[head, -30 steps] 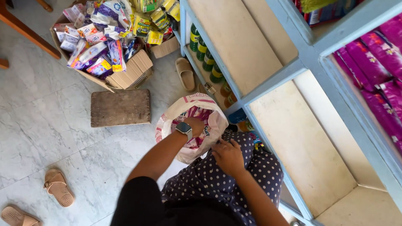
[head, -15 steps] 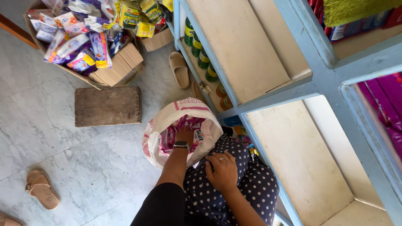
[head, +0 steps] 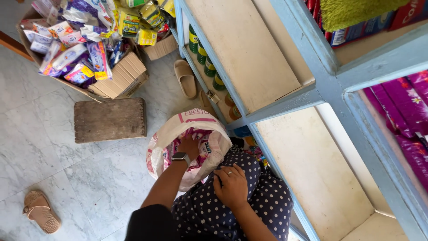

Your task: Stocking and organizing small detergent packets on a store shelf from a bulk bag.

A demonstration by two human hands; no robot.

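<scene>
an open white sack [head: 165, 138] full of pink packets [head: 203, 145] stands on the marble floor [head: 53, 165] just beside the person's knee, near the foot of a blue shelf unit [head: 285, 107], and the left hand [head: 189, 145], with a watch [head: 180, 156] on its wrist, reaches down into the sack's mouth among the packets, its fingers hidden so i cannot tell whether they grip anything. the right hand [head: 232, 187] lies flat with fingers loosely spread on the dotted dark cloth [head: 267, 201] over the lap, holding nothing. further out lie a wooden board [head: 110, 119], a cardboard box [head: 125, 76] of packets, green bottles [head: 205, 58] on the low shelf, and sandals [head: 41, 211]
</scene>
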